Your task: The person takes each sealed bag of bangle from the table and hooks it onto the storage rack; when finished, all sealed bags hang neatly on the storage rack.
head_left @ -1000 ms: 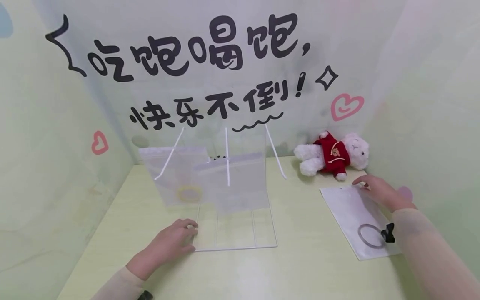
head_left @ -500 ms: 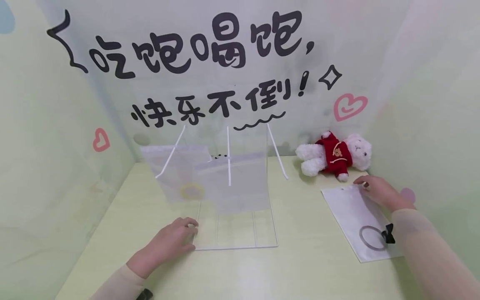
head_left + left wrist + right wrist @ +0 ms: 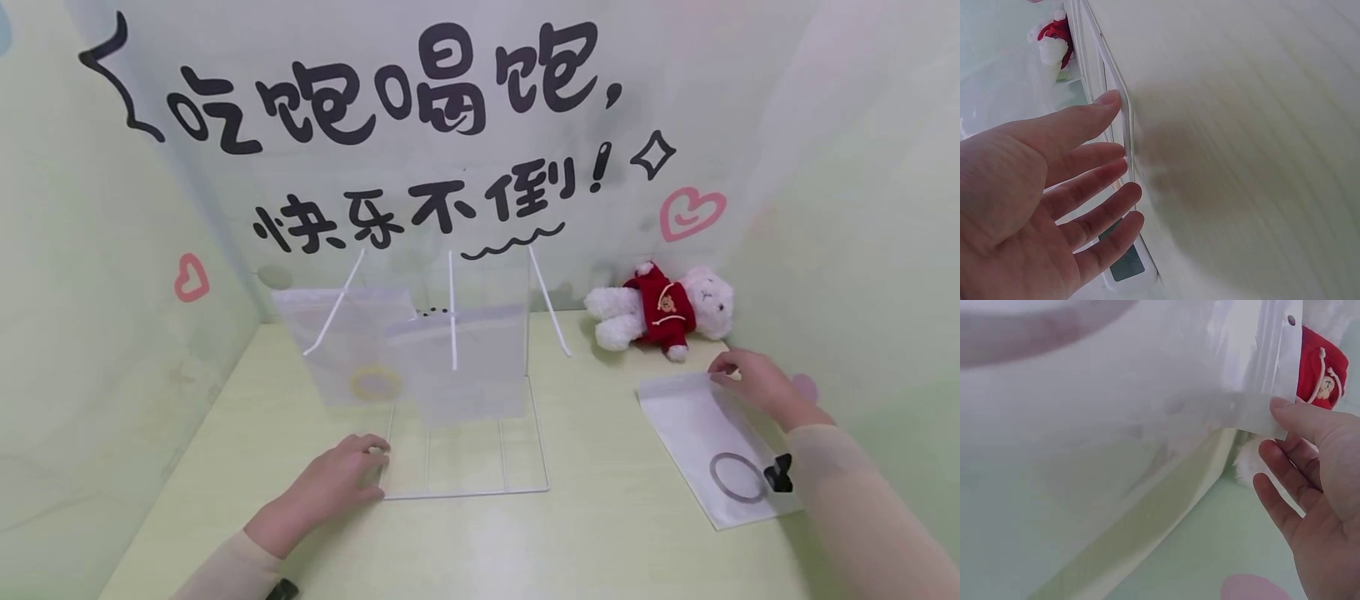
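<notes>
A white wire display rack (image 3: 480, 494) stands on the table with three prongs pointing forward. My left hand (image 3: 337, 475) is at the front left corner of its base. In the left wrist view my left hand (image 3: 1041, 187) has extended fingers, the thumb touching the wire. Further right, my right hand (image 3: 761, 387) holds the top corner of a zip-lock bag (image 3: 686, 417) with a dark ring (image 3: 714, 471) in it. In the right wrist view my right hand (image 3: 1329, 469) pinches the bag's corner (image 3: 1260, 415) between thumb and index finger, beside the zip strip.
On the left prong hangs a translucent bag (image 3: 318, 333) with a yellow ring (image 3: 357, 385) in it. Another translucent bag (image 3: 480, 383) hangs from the middle prong. A white plush bear (image 3: 615, 321) in a red top lies at the back right. Printed cloth walls surround the table (image 3: 585, 533).
My right hand has closed its thumb and fingers on the bag's top corner, which has lifted slightly. My left hand stays at the rack's base. The head view has shifted a little.
</notes>
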Available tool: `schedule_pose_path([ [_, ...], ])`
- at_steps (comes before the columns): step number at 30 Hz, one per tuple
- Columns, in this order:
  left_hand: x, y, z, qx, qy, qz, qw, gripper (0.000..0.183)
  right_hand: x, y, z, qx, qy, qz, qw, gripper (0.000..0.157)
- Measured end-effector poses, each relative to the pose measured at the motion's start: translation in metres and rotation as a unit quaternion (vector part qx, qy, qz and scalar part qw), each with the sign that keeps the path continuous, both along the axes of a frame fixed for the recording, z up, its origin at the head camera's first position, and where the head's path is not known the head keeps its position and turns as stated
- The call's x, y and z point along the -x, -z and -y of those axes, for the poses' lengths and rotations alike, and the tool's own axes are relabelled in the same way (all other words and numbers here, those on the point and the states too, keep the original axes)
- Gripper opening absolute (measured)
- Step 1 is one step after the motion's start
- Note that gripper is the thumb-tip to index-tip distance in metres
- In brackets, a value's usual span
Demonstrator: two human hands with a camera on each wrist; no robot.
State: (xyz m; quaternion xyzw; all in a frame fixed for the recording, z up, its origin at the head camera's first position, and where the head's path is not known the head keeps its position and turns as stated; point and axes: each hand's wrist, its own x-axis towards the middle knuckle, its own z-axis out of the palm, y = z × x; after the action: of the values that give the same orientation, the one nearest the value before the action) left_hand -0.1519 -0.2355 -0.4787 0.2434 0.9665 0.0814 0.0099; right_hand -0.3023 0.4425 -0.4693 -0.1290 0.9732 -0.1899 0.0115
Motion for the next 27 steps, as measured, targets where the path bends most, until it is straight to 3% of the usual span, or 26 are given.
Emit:
schedule_pose_path([
  [6, -0.001, -0.001, 0.0, -0.004, 0.001, -0.001, 1.0, 0.036, -0.012, -0.014, 0.002, -0.009, 0.01, 0.005, 1.0, 0.016],
  [11, -0.002, 0.002, 0.001, -0.005, -0.007, 0.002, 1.0, 0.038, -0.026, -0.028, 0.01, -0.009, 0.011, -0.015, 1.0, 0.016],
  [21, -0.003, 0.003, 0.0, -0.007, -0.009, 0.004, 0.9999, 0.038, -0.058, -0.049, 0.032, 0.003, -0.021, -0.129, 0.991, 0.011],
  [27, -0.001, 0.003, 0.0, 0.0, -0.008, 0.003, 1.0, 0.037, -0.076, -0.071, 0.055, 0.008, -0.04, -0.158, 0.987, 0.017],
])
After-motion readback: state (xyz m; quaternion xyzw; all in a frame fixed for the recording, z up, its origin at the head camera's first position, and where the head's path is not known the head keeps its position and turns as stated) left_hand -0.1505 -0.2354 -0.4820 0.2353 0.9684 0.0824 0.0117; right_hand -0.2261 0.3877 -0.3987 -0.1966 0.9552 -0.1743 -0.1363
